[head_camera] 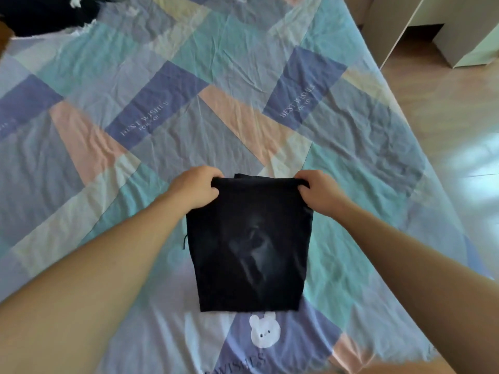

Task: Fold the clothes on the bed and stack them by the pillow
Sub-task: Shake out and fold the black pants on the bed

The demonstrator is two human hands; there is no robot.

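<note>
Fingers of the left hand (195, 188) curl over the far left corner of one black folded garment (248, 244), thumb beneath the hem; the right hand (320, 191) pinches the far right corner the same way. Both corners are raised a little while the near part lies flat on the patchwork bedsheet (351, 147). Its long axis runs from the person toward the far side of the bed, near edge just above a white bunny print (264, 330). Open sheet spreads wide ahead and to the left; the bed's right edge slants along wooden floor (445, 117). One dark clothes pile (40, 14) sits at the far left corner.
</note>
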